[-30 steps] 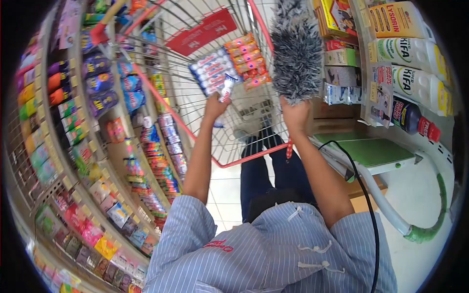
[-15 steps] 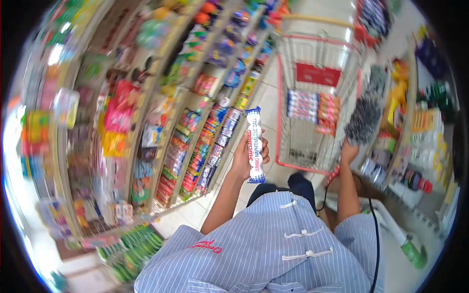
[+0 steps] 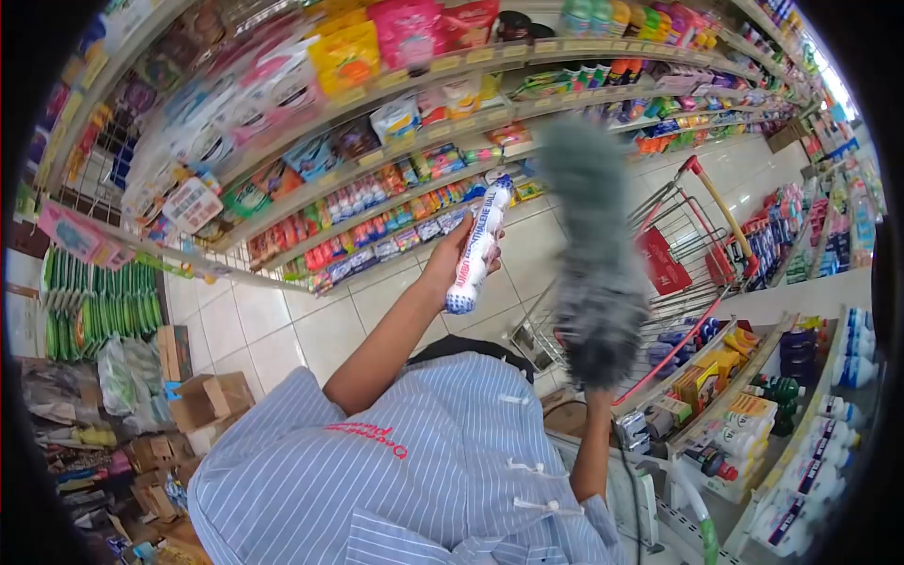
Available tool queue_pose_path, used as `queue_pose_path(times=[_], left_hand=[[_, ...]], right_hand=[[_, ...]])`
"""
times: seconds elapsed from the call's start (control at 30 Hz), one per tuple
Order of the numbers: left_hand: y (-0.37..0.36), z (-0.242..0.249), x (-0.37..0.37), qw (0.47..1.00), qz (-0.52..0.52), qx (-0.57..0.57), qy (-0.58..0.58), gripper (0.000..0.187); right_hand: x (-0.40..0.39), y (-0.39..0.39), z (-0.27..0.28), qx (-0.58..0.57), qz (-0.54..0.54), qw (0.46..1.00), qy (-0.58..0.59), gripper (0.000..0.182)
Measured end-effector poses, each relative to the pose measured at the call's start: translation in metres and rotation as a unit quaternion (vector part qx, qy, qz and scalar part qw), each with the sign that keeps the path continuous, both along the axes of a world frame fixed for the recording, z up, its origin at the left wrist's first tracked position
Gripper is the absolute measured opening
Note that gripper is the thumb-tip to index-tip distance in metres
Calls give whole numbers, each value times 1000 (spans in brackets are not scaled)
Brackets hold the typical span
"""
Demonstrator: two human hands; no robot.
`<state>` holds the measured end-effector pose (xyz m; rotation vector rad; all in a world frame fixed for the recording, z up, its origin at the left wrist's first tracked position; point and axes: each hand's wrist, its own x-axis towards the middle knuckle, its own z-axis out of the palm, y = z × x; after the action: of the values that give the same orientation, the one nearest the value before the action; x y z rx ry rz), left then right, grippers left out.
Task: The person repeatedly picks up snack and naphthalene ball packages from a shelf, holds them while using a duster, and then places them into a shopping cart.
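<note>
The tube (image 3: 481, 247) is held in mid-air by the left hand (image 3: 446, 267), the grip closed around its middle, the tube tilted with its upper end to the right. White balls are packed inside the clear wrapper; "JUMBO" and "BALL" are printed along it, and both ends are dotted blue. The lower end of the duster (image 3: 595, 273) is held in the grip of the right hand (image 3: 599, 403); its upper part is blurred. By the front edge of the right-hand shelf (image 3: 756, 350), white bottles (image 3: 742, 439) and a bottle with a red cap (image 3: 708, 460) are carried; a yellow box (image 3: 697, 384) is set further in. Behind the duster, the cart (image 3: 663, 260) is partly hidden, so its contents cannot be told. On the floor at the left, an open carton (image 3: 209, 397) is placed, with a clear bag (image 3: 134, 379) beside it, its contents unclear. Along the upper edge of the long shelf (image 3: 450, 63), pink and yellow pouches (image 3: 345, 62) are lined up.
</note>
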<state>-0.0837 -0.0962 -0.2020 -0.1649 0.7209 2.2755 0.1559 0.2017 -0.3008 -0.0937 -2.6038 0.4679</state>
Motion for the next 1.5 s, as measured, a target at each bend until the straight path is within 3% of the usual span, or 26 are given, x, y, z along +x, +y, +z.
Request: queue_pose_path(times=[0.1,0.2,0.27,0.3,0.37,0.43,0.47,0.5,0.57,0.63,0.67,0.7,0.73,0.77,0.87,0.9,0.93,1.0,1.07,1.17,1.23,1.27,1.33,1.37,1.43,1.5], left_hand=[[-28,9,-2,1000,11,29,-1,39],[-61,10,0,992,-31,124,1,39],[-77,10,10,994,-18,93,-58,41],[-80,-3,12,997,29,-1,72,41],[-80,-53,16,921,119,-195,316,41],[-86,14,34,986,139,-76,-52,37],[-94,-2,36,995,96,16,-28,37],[-101,-9,38,993,52,109,-1,36],[-109,-21,41,990,67,128,-3,36],[-118,-37,43,985,69,158,24,35],[-123,-24,46,992,123,26,20,33],[-124,-53,44,987,137,31,71,32],[-125,-81,42,980,153,37,121,32],[-128,-83,41,970,171,43,169,32],[-134,-66,42,973,185,-58,128,32],[-137,-49,44,971,189,-92,116,32],[-142,-32,54,993,108,-30,-49,32],[-135,-26,58,982,115,143,-56,36],[-140,-34,59,973,95,207,-33,38],[-145,-33,64,964,165,201,-52,42],[-143,-55,67,949,242,169,-116,45],[-163,-59,46,931,-64,358,-14,49],[-163,-66,58,948,9,314,-42,48],[-163,-75,57,923,-50,379,-45,46],[-150,0,80,945,203,176,-185,37],[-151,-32,79,966,141,201,-77,23]], right_hand=[[-52,-56,72,-85,178,975,-99,31],[-63,-78,60,-342,124,910,-200,29],[-85,-87,85,-235,173,926,-238,30],[-97,-93,97,-178,198,930,-253,30],[-104,-80,59,-159,216,940,-209,31],[-104,-71,33,-103,202,959,-170,30],[-101,-66,18,79,153,973,-154,29],[-96,-72,20,-35,102,984,-139,30],[-91,-88,24,-258,-3,961,-101,31],[-89,-87,30,-138,129,968,-162,34],[-87,-102,50,-84,178,963,-182,35],[-84,-116,62,-30,225,953,-201,36],[-77,-126,62,-220,183,937,-201,36],[-75,-125,63,-196,197,934,-226,37],[-95,-117,59,-50,260,920,-290,38],[-101,-116,56,-93,217,936,-260,38],[-106,-115,52,-135,174,948,-228,38],[-110,-112,47,-202,99,956,-188,37],[-112,-112,41,-256,36,949,-180,36],[-100,-118,38,-26,197,975,-103,34],[-89,-147,67,-71,270,943,-181,32],[-86,-152,69,-83,290,926,-225,32],[-85,-156,69,-144,282,898,-303,32],[-90,-153,59,-167,264,909,-277,32],[-106,-140,34,-211,223,926,-222,31],[-118,-146,39,-191,226,941,-163,31]])
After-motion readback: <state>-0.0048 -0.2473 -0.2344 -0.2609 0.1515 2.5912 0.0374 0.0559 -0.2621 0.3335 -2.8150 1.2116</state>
